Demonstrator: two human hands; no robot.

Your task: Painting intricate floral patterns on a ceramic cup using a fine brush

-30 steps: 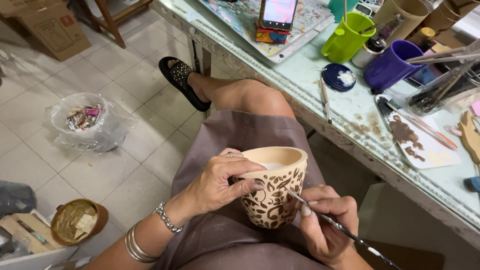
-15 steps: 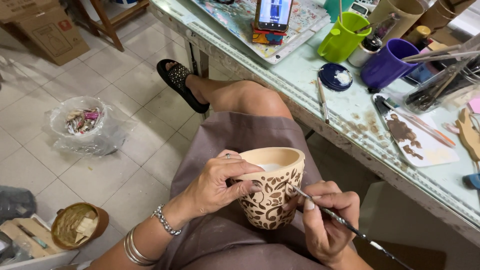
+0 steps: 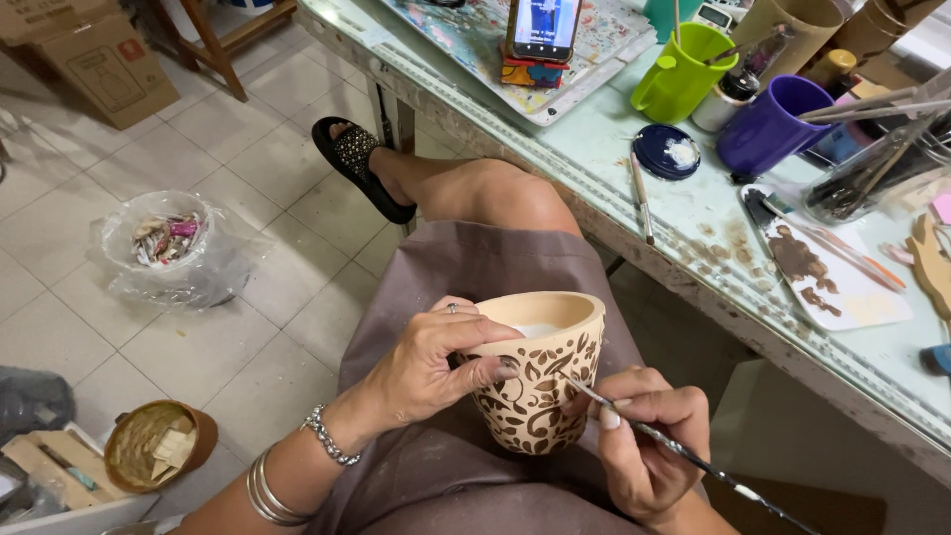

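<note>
A beige clay pot (image 3: 543,376) with a brown leaf pattern rests in my lap. My left hand (image 3: 428,365) grips it by the rim and side, thumb over the edge. My right hand (image 3: 649,446) holds a thin paintbrush (image 3: 684,458), and its tip touches the pot's painted wall. Silver bracelets circle my left wrist. A white palette (image 3: 827,272) smeared with brown paint lies on the glass table (image 3: 604,168) to the right.
On the table stand a green mug (image 3: 684,74), a purple mug (image 3: 768,124), a phone (image 3: 543,28) on a stand, a blue lid (image 3: 666,152), a loose brush (image 3: 641,198) and jars of brushes. A plastic-lined bin (image 3: 168,243), a brown bowl (image 3: 154,446) and cardboard boxes sit on the tiled floor.
The brush tip has shifted slightly along the pot's wall. My left hand keeps the same grip on the pot.
</note>
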